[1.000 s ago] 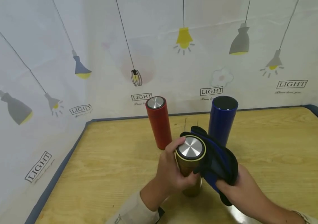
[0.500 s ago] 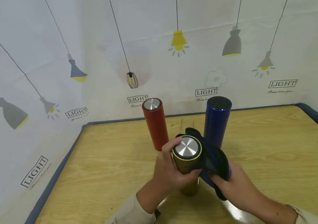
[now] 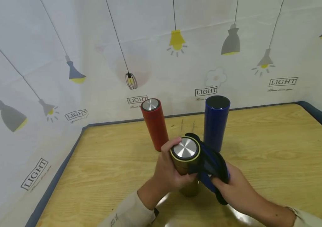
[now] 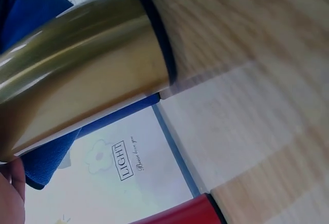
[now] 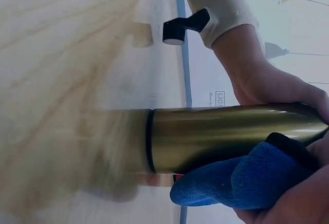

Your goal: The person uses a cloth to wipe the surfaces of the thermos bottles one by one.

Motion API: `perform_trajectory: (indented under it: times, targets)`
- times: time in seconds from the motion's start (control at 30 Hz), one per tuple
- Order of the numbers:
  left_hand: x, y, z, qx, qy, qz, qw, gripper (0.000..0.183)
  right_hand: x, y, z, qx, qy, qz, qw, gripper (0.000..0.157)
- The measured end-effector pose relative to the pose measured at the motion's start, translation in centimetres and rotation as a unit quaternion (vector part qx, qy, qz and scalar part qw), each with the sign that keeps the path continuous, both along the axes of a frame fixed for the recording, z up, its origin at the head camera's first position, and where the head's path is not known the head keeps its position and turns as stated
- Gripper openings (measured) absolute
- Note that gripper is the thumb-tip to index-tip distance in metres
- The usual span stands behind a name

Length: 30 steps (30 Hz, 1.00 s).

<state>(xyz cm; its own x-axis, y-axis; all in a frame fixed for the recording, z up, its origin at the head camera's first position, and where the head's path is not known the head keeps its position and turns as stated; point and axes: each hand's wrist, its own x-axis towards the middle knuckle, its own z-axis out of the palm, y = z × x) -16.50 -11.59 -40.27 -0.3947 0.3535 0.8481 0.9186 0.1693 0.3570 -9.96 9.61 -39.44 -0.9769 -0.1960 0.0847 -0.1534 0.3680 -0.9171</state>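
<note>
Over the desk (image 3: 107,176), the left hand (image 3: 168,175) grips a gold flask (image 3: 186,148); the right hand (image 3: 236,190) holds a blue cloth (image 5: 262,178) against it. Behind stand a red flask (image 3: 155,127) and blue flask (image 3: 215,126).

Lamp-printed sheeting (image 3: 166,78) screens the back and left of a wood-grain table (image 3: 266,148). The kind of room is unclear.
</note>
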Motion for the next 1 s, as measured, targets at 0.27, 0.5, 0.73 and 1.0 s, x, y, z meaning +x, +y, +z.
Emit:
perform_trajectory:
  times: [0.27, 0.5, 0.73, 1.0]
  targets:
    - [-0.1, -0.1, -0.4, 0.012, 0.001, -0.012, 0.9998, 0.076, 0.3, 0.1, -0.1, 0.006, 0.015, -0.015, 1.0, 0.028]
    - [-0.2, 0.0, -0.4, 0.014, 0.003, -0.024, 0.9996, 0.076, 0.6, 0.3, -0.7, 0.012, 0.021, 0.0, 1.0, 0.032]
    - [-0.1, 0.0, -0.6, 0.011, -0.01, -0.025, 0.9996, 0.076, 0.6, 0.6, -0.4, 0.028, 0.012, -0.004, 1.0, 0.03]
    - [0.0, -0.1, -0.4, 0.005, -0.016, -0.025, 0.9995, 0.075, 0.6, 0.7, 0.2, -0.002, 0.02, -0.013, 1.0, 0.034]
